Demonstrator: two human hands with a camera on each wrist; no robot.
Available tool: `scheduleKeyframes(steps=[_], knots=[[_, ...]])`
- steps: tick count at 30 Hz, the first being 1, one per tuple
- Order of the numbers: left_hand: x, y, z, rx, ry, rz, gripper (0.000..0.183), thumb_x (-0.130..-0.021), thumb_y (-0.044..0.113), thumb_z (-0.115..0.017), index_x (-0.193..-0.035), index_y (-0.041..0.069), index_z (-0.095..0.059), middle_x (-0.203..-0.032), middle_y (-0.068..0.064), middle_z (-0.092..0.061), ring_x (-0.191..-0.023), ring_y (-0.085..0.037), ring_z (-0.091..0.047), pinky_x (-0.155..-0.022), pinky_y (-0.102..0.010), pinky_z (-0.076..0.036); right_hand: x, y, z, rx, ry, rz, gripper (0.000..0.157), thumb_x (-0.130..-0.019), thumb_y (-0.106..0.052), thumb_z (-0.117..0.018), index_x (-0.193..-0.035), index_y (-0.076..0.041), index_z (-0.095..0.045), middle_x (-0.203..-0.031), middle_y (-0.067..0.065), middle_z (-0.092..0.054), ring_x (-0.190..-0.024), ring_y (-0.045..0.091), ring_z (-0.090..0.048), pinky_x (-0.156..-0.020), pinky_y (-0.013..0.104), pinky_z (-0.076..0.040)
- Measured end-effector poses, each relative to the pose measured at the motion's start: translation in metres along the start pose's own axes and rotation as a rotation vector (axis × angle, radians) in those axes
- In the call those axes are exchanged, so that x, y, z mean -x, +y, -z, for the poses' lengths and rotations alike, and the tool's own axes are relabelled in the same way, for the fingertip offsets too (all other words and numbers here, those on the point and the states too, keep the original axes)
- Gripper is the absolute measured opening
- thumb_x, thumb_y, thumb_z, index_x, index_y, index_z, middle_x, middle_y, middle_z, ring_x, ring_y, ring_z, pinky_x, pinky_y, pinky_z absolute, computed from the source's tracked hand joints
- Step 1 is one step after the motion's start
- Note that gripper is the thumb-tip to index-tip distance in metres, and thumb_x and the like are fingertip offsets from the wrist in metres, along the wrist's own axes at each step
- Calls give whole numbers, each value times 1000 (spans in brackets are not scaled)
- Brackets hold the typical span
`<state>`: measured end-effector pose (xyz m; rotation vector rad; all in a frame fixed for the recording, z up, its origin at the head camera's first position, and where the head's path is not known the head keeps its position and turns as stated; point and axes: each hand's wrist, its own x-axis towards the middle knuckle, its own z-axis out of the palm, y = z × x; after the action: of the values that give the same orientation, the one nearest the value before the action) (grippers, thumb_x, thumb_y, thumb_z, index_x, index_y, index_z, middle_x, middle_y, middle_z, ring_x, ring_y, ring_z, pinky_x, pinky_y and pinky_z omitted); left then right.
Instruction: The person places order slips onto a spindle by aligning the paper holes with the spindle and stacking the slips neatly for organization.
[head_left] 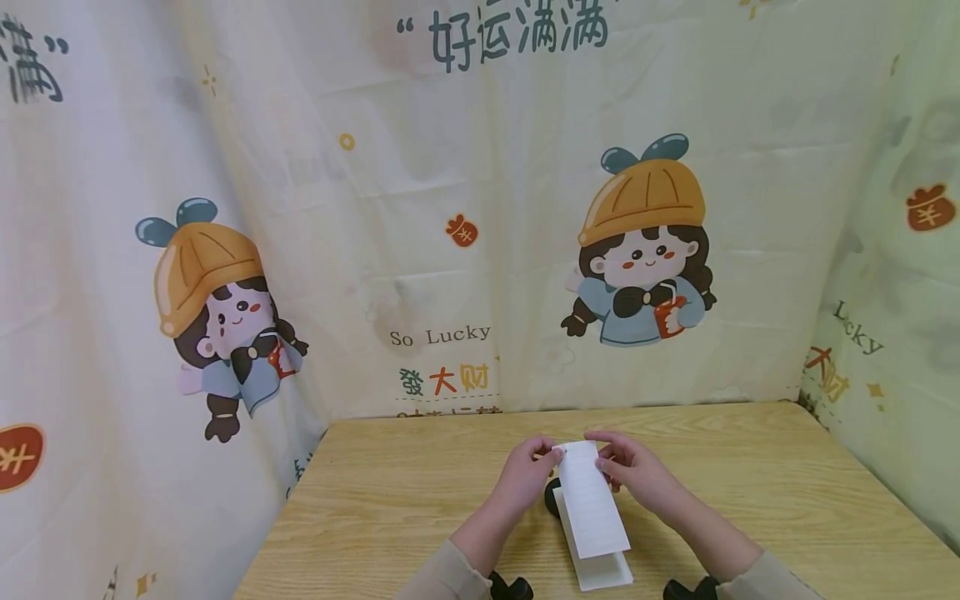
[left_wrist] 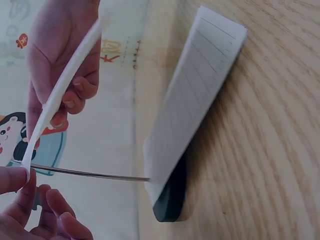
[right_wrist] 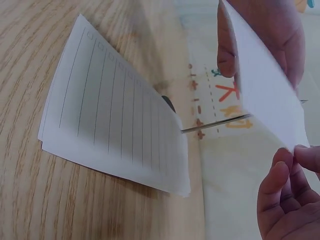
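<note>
My left hand (head_left: 531, 471) and right hand (head_left: 637, 475) pinch the far corners of white notepaper (head_left: 592, 500) between thumb and fingers. The held paper is raised and tilted; its blank underside faces the right wrist camera. A thin metal spike (left_wrist: 90, 173) rises to it, and its tip shows past the paper in both wrist views. Below, more lined notepaper (right_wrist: 110, 110) lies low over the table with the spike through its far end. Part of the black base (left_wrist: 172, 200) of the paper spike shows under that lower paper.
The wooden table (head_left: 390, 500) runs back to a patterned cream curtain (head_left: 420, 200), which also hangs along both sides. Black straps or mounts (head_left: 512, 587) sit at the wrists, by the beige sleeves (head_left: 442, 575).
</note>
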<state>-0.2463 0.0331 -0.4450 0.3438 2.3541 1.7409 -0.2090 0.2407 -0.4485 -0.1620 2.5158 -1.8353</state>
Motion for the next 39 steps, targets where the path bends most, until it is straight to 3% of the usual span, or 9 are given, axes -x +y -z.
scheduleKeyframes(steps=[16, 26, 39], knots=[[4, -5, 0, -87, -4, 17, 17, -96, 33, -65, -95, 17, -68, -95, 3, -59, -79, -16, -53, -66, -31, -44, 3, 3, -2, -12, -41, 3, 41, -99, -9, -59, -139, -4, -52, -96, 12, -59, -80, 25, -57, -66, 39, -53], [0, -10, -2, -151, 16, 8, 17, -95, 34, -67, -89, 18, -67, -88, 4, -59, -74, -15, -51, -61, -31, -42, 3, 9, -4, -35, -53, -7, 42, -100, -10, -58, -140, -2, -49, -98, 13, -58, -82, 25, -57, -64, 34, -51], [0, -11, 0, -164, 18, -5, 16, -93, 33, -69, -91, 18, -66, -89, 5, -59, -73, -14, -51, -60, -31, -42, 4, 10, -4, -14, -62, -19, 41, -99, -10, -58, -139, -2, -51, -96, 12, -59, -81, 23, -59, -66, 37, -53]])
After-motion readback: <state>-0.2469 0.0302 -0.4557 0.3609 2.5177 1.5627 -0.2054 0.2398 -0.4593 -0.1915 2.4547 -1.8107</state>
